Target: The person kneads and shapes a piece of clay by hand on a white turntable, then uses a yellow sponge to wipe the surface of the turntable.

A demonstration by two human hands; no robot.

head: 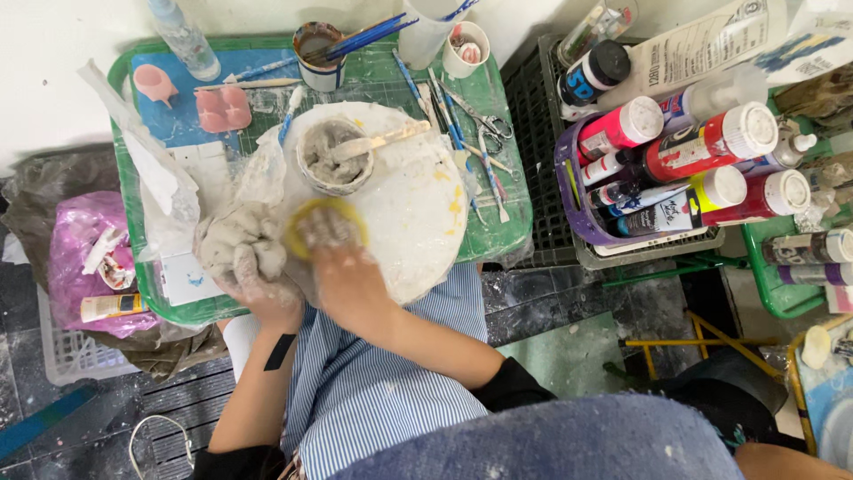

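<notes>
My right hand (342, 267) presses flat on a yellow sponge (306, 222) lying on a round white board (413, 204); the fingers are smeared with grey clay. My left hand (262, 289) grips a lump of grey clay (235, 240) at the board's left edge. Just beyond the sponge stands a small bowl of grey slip (335, 157) with a wooden stick (391, 138) resting in it. All of it rests on a green tray table (498, 222) over my striped apron.
Brushes and modelling tools (462, 133) and scissors lie right of the board. A cup of brushes (320, 53), pink moulds (222, 108) and a spray bottle (185, 37) stand at the back. A basket of paint bottles (684, 169) sits to the right. A crumpled plastic sheet (160, 178) lies left.
</notes>
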